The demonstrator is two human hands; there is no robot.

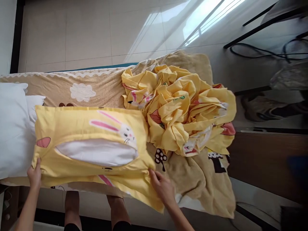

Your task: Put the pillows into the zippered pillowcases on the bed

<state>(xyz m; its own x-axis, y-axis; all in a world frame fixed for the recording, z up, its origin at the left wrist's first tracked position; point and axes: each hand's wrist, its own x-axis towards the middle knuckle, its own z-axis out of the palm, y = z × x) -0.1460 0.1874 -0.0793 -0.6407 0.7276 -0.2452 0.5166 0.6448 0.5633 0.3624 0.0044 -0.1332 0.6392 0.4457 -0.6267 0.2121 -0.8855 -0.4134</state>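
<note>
A yellow pillowcase (72, 125) printed with a pink-eared rabbit lies across a narrow bed, with a white pillow (96, 152) showing through its open slit. My left hand (35, 175) grips the case's near left corner, fingers curled on the cloth. At the near right corner my right hand (162, 187) pinches the loose yellow fabric where it hangs over the bed edge.
A crumpled yellow printed sheet (183, 109) is heaped to the right on a tan blanket (202, 179). Two bare white pillows (12, 128) lie at the left. My legs (72, 205) stand below the bed edge. Cables and dark furniture legs (260, 25) cross the tiled floor at top right.
</note>
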